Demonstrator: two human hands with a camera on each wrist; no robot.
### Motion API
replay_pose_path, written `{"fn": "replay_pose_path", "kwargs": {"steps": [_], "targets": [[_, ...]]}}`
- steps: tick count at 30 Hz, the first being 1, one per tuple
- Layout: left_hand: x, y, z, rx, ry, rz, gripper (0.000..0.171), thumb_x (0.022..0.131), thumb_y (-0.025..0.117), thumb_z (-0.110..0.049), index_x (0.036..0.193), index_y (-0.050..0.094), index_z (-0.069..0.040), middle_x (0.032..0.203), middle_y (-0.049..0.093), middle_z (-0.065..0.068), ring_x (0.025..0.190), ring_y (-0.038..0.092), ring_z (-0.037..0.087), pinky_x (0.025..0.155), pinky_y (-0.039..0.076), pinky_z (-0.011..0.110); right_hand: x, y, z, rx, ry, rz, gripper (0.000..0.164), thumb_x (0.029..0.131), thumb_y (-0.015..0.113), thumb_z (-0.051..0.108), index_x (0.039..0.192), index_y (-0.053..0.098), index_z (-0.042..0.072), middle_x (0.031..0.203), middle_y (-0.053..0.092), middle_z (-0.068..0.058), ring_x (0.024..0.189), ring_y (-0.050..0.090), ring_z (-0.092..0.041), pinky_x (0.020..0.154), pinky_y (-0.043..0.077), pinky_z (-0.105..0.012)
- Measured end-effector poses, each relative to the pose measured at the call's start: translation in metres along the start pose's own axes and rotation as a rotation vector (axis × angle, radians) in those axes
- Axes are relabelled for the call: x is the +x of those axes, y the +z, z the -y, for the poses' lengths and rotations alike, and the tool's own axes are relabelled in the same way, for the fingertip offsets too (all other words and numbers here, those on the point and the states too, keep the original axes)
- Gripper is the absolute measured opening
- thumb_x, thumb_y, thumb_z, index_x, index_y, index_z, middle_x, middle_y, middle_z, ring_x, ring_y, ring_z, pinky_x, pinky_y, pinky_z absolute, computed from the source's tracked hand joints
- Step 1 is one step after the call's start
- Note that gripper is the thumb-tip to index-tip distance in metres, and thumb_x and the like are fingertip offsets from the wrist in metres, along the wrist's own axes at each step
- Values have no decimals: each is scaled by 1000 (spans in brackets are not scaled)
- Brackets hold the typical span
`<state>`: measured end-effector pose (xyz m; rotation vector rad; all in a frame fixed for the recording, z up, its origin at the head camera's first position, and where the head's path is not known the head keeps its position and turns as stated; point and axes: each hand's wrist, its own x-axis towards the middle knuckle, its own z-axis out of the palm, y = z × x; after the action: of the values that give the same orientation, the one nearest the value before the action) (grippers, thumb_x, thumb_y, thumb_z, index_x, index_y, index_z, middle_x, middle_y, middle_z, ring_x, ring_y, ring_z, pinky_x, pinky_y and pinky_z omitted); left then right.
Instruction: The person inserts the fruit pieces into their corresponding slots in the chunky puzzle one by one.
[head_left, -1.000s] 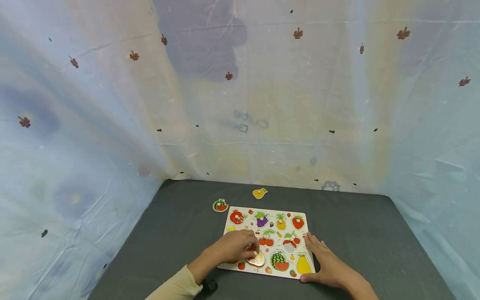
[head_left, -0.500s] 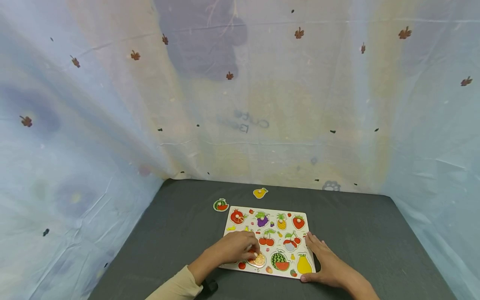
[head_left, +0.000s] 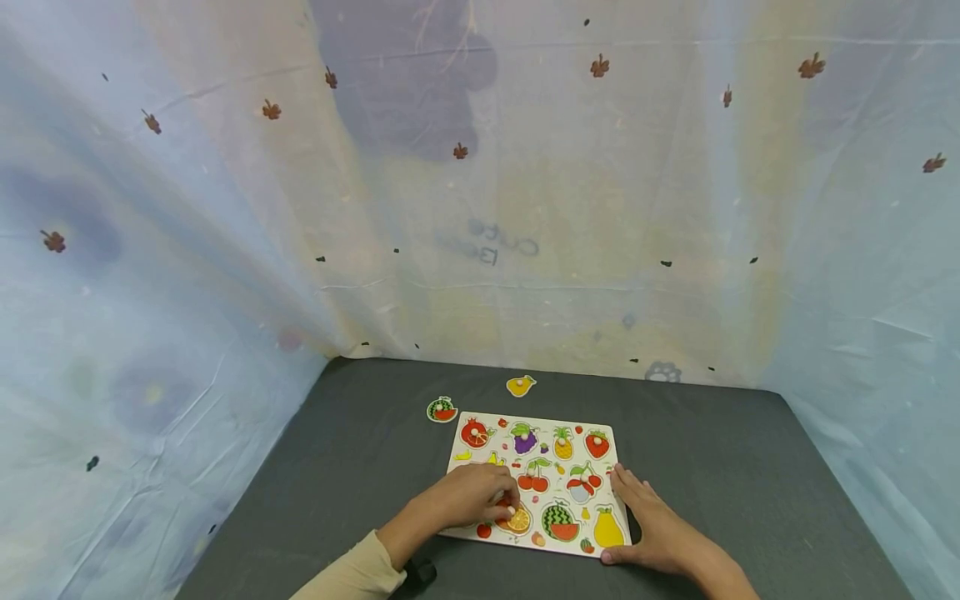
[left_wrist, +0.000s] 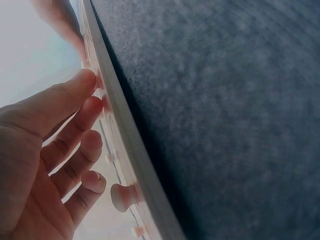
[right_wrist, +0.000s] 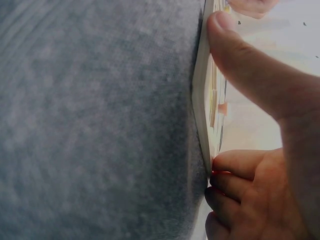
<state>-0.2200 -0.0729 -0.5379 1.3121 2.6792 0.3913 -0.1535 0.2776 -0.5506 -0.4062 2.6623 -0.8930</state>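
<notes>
A white fruit puzzle board point(head_left: 546, 493) lies on the dark table. Over its lower left part my left hand point(head_left: 471, 493) pinches the small knob of an orange puzzle piece point(head_left: 519, 522), which sits on the board; the fingers partly cover it. In the left wrist view, the thumb point(left_wrist: 65, 100) and index fingertip meet at a knob, and the other fingers are bent loosely. My right hand point(head_left: 660, 527) rests against the board's right edge, thumb at the near corner and fingers extended along the side. The right wrist view shows that thumb point(right_wrist: 240, 55) on the board's rim.
Beyond the board lie a loose watermelon piece point(head_left: 442, 409) and a yellow pear piece point(head_left: 521, 385). Knobbed pieces such as grapes point(head_left: 523, 438) and strawberry point(head_left: 597, 444) sit in the board. A patterned cloth point(head_left: 555, 208) hangs behind and beside the table.
The orange piece, pale with glare a second ago, now shows its printed face clearly and seems to lie flatter. The left hand has barely shifted; the right hand stays on the edge.
</notes>
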Motion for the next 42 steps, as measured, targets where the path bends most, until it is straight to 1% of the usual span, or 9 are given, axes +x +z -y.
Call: {"fn": "replay_pose_path", "kwargs": {"steps": [3, 6, 12, 17, 21, 26, 33, 39, 42], "targets": [[0, 1, 0, -4, -12, 11, 6, 100, 79, -38, 105, 76, -34, 93, 62, -21, 74, 49, -6, 67, 44, 16, 0, 0, 1, 10, -4, 1, 130, 73, 98, 51, 167, 26, -4, 174, 18, -29, 158, 18, -57, 124, 13, -71], [-1, 1, 0, -18, -26, 14, 6, 100, 79, -38, 105, 75, -35, 94, 62, -22, 72, 49, -5, 66, 44, 17, -1, -1, 2, 20, -2, 0, 130, 73, 98, 50, 168, 26, -3, 175, 18, -28, 158, 17, -57, 124, 14, -71], [-1, 4, 6, -48, -10, 6, 5, 102, 75, -40, 104, 74, -35, 98, 62, -24, 78, 52, -8, 71, 47, 17, -1, 0, 2, 18, -5, -1, 129, 74, 98, 49, 168, 26, -3, 175, 18, -27, 158, 18, -56, 124, 14, -71], [-3, 3, 15, -75, -1, -30, 6, 103, 74, -41, 104, 73, -35, 100, 62, -25, 82, 54, -9, 76, 49, 18, -1, 1, 0, 15, 0, 0, 130, 74, 98, 50, 168, 26, -3, 175, 18, -28, 158, 18, -56, 124, 13, -71], [-5, -4, 22, -70, -25, -53, 6, 103, 74, -39, 106, 74, -34, 103, 64, -22, 83, 55, -6, 77, 50, 20, -1, 0, 1, 13, 12, 10, 130, 74, 97, 51, 168, 25, -2, 175, 17, -27, 159, 17, -56, 125, 13, -70], [-8, -14, 28, -62, -83, -62, 8, 104, 74, -37, 110, 74, -32, 109, 66, -20, 81, 56, -3, 76, 51, 22, -1, 0, 2, 21, 13, 15, 129, 75, 97, 50, 168, 25, -2, 175, 17, -27, 158, 16, -57, 124, 13, -72], [-11, -26, 40, -27, -111, -122, 12, 103, 75, -36, 113, 73, -30, 113, 68, -18, 86, 59, 1, 77, 52, 23, -1, 0, 2, 20, 16, 12, 129, 74, 97, 50, 168, 26, -2, 175, 17, -27, 158, 16, -57, 125, 13, -71], [-13, -33, 56, -36, -139, -164, 12, 103, 76, -35, 114, 73, -30, 115, 67, -15, 92, 62, 4, 80, 53, 26, 0, 0, 0, 17, 12, 18, 128, 75, 97, 50, 168, 26, -1, 175, 17, -27, 158, 16, -57, 125, 12, -71], [-13, -35, 64, -48, -153, -198, 13, 102, 78, -32, 114, 74, -29, 113, 67, -13, 91, 62, 5, 77, 53, 27, 0, 0, 0, 15, 9, 20, 128, 76, 97, 50, 168, 25, -2, 175, 16, -27, 158, 16, -58, 124, 12, -72]]}}
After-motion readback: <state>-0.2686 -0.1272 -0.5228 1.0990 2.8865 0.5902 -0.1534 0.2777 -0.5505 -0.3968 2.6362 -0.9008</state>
